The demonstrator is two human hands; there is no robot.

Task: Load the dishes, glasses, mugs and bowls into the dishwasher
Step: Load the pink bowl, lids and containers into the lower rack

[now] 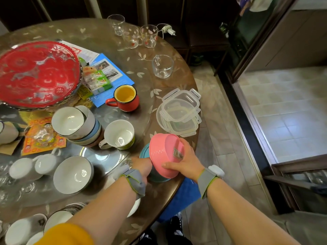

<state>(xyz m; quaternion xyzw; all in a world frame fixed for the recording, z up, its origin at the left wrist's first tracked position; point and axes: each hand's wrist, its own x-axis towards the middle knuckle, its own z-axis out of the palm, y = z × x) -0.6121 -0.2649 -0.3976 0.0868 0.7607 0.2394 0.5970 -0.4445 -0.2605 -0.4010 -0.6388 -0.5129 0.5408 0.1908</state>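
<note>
Both my hands on the plastic bowls at the table's near edge.

My right hand [184,160] grips the tilted pink ribbed bowl [163,152] (label stuck inside); my left hand [142,166] holds the teal bowl [144,152] beneath it. Beyond: a glossy white mug [119,134], stacked clear lidded tubs [180,113], a red enamel mug [124,98], round glass cups [162,66].
</note>
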